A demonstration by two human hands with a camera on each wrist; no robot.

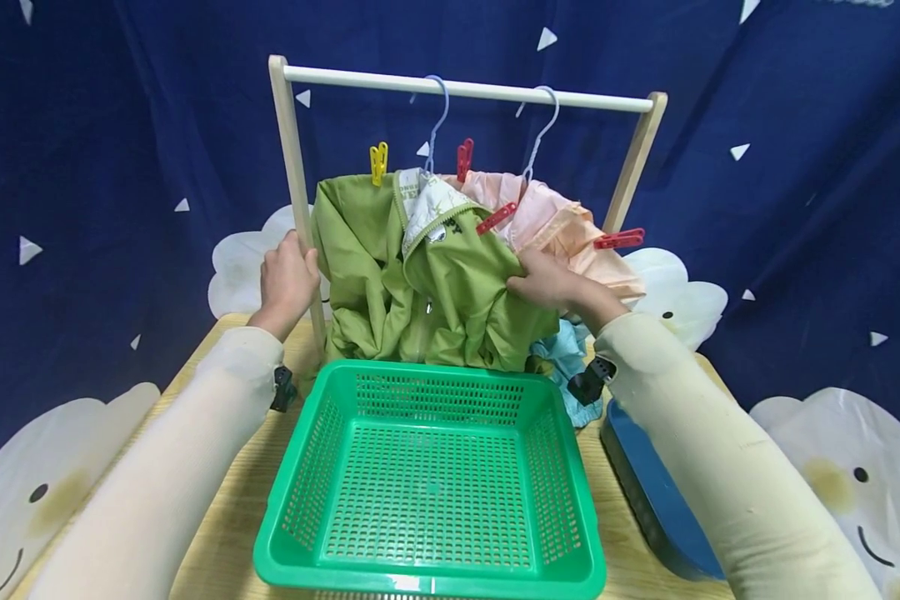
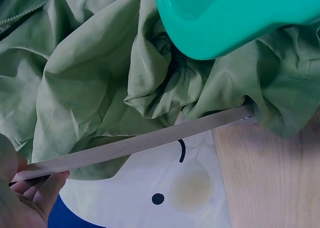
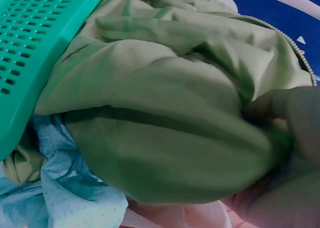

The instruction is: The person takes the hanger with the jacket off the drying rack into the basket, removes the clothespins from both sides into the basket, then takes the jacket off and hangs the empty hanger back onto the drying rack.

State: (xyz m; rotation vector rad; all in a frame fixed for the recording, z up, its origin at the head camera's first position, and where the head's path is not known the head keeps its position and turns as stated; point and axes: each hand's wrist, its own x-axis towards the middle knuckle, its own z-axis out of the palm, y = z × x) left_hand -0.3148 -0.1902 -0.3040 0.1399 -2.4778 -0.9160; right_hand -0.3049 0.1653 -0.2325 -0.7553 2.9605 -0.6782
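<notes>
A green zip jacket [image 1: 367,275] hangs by a blue hanger [image 1: 441,125] from the white rail of a small wooden rack. My left hand [image 1: 288,279] grips the rack's left post [image 1: 291,150]; in the left wrist view the fingers curl round the post [image 2: 130,145]. My right hand [image 1: 551,279] pinches the jacket's right side, and the right wrist view shows thumb and fingers on the green cloth [image 3: 165,113]. A yellow clothespin [image 1: 378,162] sits on the jacket's left shoulder, a red clothespin [image 1: 497,218] on its right front. Behind it hangs a pink garment [image 1: 551,217].
A green plastic basket [image 1: 427,583] stands in front of the rack, its rim close to the jacket hem. To its right is a blue container [image 1: 663,500], partly under my right sleeve. Light-blue cloth [image 1: 570,358] lies behind the basket. More red clothespins [image 1: 619,239] grip the pink garment.
</notes>
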